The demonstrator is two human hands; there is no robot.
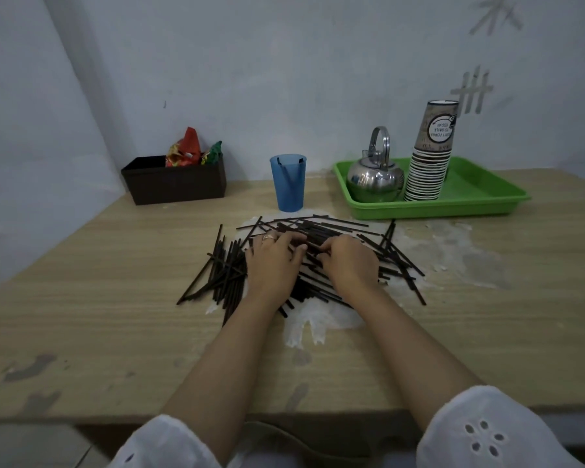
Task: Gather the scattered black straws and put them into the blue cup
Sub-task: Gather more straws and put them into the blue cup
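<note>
The black straws (321,227), heaped mid-frame below the blue cup (287,187), are pressed under the spread left hand (272,261) and pinched by the curled right hand (350,261). Crossed straws may be spilled when lifted.

Left hand (272,261) presses black straws (338,226); right hand (350,261) grips some; blue cup (287,187) behind.

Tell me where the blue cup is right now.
Head view: the blue cup stands upright at the back, dark box to its left, green tray to its right, just beyond the black straws.
</note>
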